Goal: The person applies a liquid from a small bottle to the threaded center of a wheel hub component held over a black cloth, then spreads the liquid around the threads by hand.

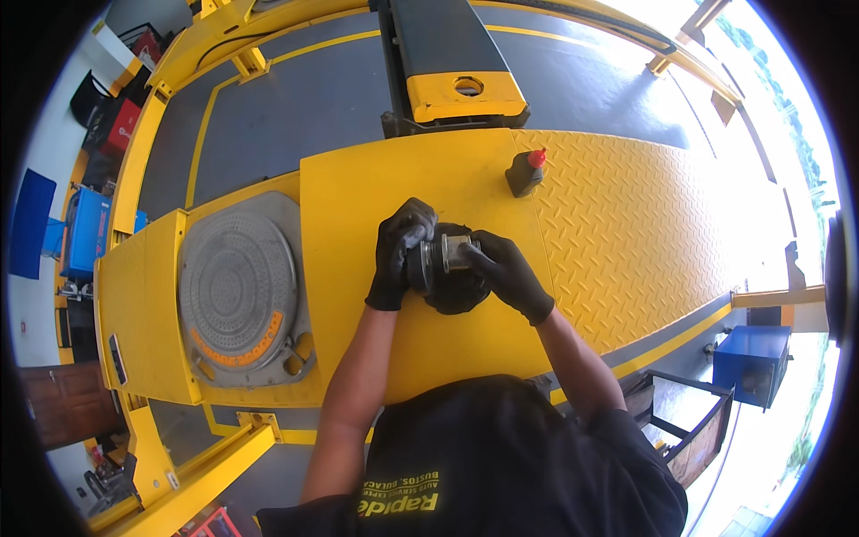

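Note:
Both my hands wear black gloves and meet in front of me over the yellow platform [358, 358]. My left hand [403, 251] is closed around the edge of a dark round metal disc [427, 268]. On the other side, my right hand [508, 276] grips a short silver metal cylinder [458, 252] with a raised rim. Disc and cylinder sit side by side; I cannot tell whether they are one piece. Under them lies a black, soft-looking bundle [458, 297], partly covered by the parts and my right hand.
A dark bottle with a red cap [525, 174] stands beyond my right hand, beside the diamond-plate ramp [626, 242]. To the left is a round grey turntable plate [239, 282]. A yellow and dark lift unit [461, 80] stands ahead. A blue box [750, 365] is at the right.

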A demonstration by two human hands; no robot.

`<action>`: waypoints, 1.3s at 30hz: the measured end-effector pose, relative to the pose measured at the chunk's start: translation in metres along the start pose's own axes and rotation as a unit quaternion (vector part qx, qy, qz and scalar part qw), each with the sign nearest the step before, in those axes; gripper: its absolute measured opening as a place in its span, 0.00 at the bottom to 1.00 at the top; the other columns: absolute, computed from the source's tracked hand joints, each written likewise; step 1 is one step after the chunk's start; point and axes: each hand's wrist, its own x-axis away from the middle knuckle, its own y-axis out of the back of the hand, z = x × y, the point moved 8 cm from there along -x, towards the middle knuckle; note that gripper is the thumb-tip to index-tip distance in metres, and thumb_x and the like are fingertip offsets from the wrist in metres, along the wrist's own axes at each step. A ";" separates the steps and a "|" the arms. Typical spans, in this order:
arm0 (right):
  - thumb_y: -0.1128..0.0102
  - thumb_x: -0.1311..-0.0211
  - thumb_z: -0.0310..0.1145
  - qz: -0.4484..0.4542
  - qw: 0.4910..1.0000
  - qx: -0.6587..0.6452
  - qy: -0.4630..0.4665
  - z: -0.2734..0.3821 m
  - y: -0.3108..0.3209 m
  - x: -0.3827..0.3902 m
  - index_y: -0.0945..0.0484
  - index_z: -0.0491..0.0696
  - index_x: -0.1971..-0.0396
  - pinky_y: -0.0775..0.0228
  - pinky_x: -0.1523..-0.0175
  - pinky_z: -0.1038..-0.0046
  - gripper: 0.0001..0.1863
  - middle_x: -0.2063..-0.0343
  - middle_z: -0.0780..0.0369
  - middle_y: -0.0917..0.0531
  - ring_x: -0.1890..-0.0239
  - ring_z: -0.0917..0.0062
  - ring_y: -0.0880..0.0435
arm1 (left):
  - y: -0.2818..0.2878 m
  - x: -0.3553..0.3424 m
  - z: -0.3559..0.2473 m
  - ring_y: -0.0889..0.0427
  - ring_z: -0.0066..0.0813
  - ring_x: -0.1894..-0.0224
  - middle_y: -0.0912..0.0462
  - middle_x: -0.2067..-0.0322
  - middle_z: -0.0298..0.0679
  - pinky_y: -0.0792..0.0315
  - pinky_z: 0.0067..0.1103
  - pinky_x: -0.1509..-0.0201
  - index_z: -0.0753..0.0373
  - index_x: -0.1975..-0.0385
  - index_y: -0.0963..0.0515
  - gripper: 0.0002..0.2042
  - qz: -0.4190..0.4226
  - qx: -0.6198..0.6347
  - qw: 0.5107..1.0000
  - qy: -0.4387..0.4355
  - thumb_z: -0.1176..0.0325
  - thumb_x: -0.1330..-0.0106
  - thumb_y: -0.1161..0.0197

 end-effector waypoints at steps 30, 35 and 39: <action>0.32 0.28 0.36 -0.129 0.859 0.344 0.356 0.067 -0.005 0.036 0.24 0.43 0.39 0.24 0.41 0.70 0.23 0.50 0.60 0.14 0.50 0.75 0.16 | -0.006 -0.002 -0.008 0.26 0.34 0.62 0.27 0.69 0.42 0.30 0.29 0.47 0.67 0.75 0.25 0.12 0.020 -0.014 0.999 -0.032 0.64 0.36 0.37; 0.26 0.36 0.33 -0.054 0.994 -0.002 0.096 0.015 -0.001 0.016 0.22 0.46 0.42 0.26 0.37 0.66 0.24 0.45 0.57 0.18 0.43 0.66 0.19 | -0.007 -0.001 -0.009 0.26 0.34 0.61 0.26 0.69 0.42 0.31 0.29 0.47 0.67 0.75 0.26 0.12 0.033 -0.051 0.997 -0.037 0.64 0.36 0.37; 0.30 0.31 0.34 -0.117 0.889 0.296 0.329 0.063 -0.009 0.037 0.22 0.43 0.43 0.25 0.41 0.70 0.21 0.51 0.60 0.15 0.50 0.74 0.17 | -0.005 -0.002 -0.006 0.25 0.38 0.57 0.26 0.69 0.42 0.30 0.35 0.40 0.65 0.75 0.25 0.13 0.024 -0.020 0.999 -0.020 0.60 0.37 0.37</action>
